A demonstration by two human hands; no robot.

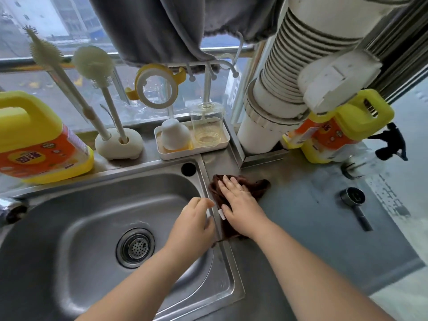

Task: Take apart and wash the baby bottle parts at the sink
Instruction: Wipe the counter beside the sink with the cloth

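The right hand (240,200) lies flat on a brown cloth (259,185), fingers straight and pressing down. The cloth sits on the counter, just right of the sink (69,228), and part of it hangs over the sink's right rim. It looks like the hand is drying itself or wiping the counter.

The left hand (194,218) is over the right edge of the sink, right beside the cloth. Its fingers are a bit bent and do not seem to hold anything. A small white tag (221,214) on the cloth shows between the 2 hands.

The bottle parts are behind the sink, set out to dry. A clear bottle body (207,126) and a white cap (173,134) stand in a white tray (192,151) so drips stay inside it. A yellow and white ring with handles (157,86) hangs on the rack above the tray, where air can get at it.

2 bottle brushes (92,63) stand in a holder to the left of the tray. A yellow soap jug (37,137) stands behind the sink's left side.

The sink has nothing in it, so the washing looks done.
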